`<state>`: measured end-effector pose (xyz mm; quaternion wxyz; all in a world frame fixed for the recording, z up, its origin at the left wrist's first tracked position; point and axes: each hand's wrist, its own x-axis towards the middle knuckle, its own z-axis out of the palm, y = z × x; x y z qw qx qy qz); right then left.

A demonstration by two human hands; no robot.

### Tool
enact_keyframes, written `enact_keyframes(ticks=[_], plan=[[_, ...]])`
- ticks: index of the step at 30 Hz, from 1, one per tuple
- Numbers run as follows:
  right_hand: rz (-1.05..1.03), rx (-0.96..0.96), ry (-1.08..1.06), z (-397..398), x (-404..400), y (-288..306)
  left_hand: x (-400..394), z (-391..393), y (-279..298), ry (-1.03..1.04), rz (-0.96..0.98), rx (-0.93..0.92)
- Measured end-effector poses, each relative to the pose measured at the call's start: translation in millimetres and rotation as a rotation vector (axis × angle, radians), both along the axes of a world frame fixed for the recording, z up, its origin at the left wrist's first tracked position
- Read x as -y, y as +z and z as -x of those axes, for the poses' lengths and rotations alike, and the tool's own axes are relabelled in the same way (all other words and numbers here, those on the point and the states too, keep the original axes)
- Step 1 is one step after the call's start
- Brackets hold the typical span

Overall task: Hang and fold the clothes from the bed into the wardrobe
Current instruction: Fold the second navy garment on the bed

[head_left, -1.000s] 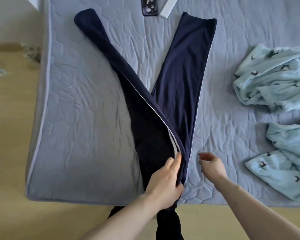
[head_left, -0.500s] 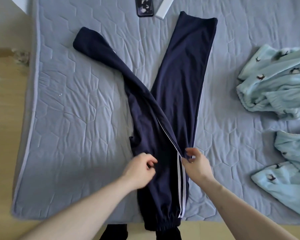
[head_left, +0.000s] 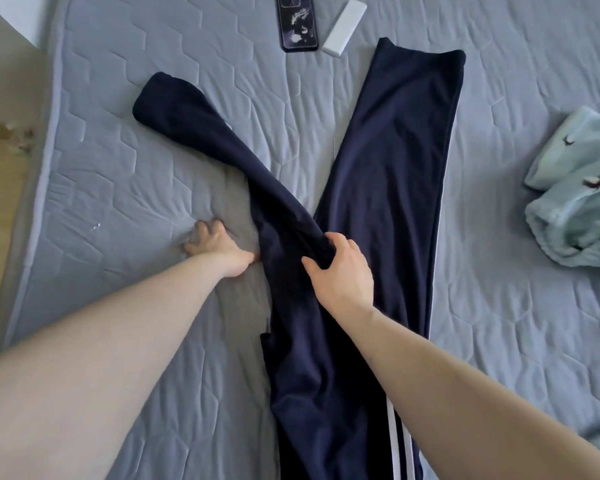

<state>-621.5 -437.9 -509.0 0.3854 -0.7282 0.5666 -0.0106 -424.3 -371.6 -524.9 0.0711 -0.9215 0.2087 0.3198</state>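
I'm gripping the limp, light navy trousers mid-leg with my right hand, my left hand pressing the bed, fingers spread.

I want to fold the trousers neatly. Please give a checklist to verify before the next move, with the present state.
1. Right hand grips the left leg: ok.
2. Left hand presses the mattress, off the trousers: ok.
3. Legs aligned: not ok, they cross.
4. Right leg flat: ok.
5. Phone and white bar away from the trousers: ok.
6. Waistband flat: cannot tell.
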Motion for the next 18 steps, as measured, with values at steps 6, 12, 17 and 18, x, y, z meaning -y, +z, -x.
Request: enact_keyframes(ticks=[6, 12, 17, 18], plan=[[0.076, 0.422, -0.584, 10.3, 21.7, 13.4, 19.0, 10.1, -5.7, -0.035, -0.201, -0.019], [-0.157, 0.088, -0.755, 83.4, 44.8, 11.1, 35.8, 5.3, -3.2, 0.011, -0.339, -0.197], [0.176, 0.08, -0.351, 72.3, 56.7, 13.7, 45.8, 18.9, -18.0, 0.173, -0.347, -0.137], [0.238, 0.126, -0.255, 58.5, 60.6, 14.9, 47.2, 20.0, -21.5, 0.191, -0.343, -0.131]])
